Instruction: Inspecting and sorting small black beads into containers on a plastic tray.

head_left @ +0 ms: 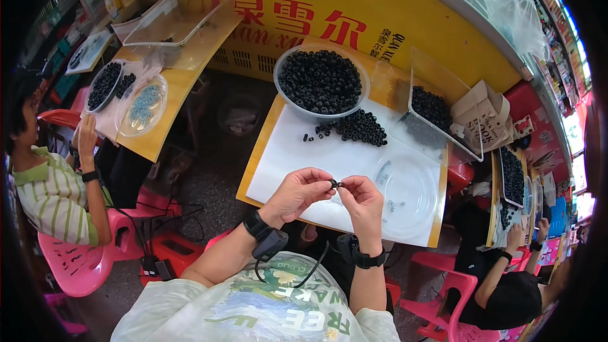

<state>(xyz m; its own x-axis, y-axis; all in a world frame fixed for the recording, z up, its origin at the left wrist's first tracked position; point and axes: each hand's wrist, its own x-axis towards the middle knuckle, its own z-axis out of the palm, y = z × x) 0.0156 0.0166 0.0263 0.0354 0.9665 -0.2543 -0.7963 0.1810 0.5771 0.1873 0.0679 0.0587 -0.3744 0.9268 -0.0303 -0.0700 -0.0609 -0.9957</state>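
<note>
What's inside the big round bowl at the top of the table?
The big round bowl is heaped with small black ring-shaped beads, filling it almost to the rim. Only the top layer shows; whatever lies deeper, and the bowl's bottom, is covered by them.

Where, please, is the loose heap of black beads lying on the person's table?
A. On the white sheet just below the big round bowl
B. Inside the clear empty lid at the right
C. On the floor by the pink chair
A: the loose black beads lie on the white sheet, just below the bead-filled round bowl.
</note>
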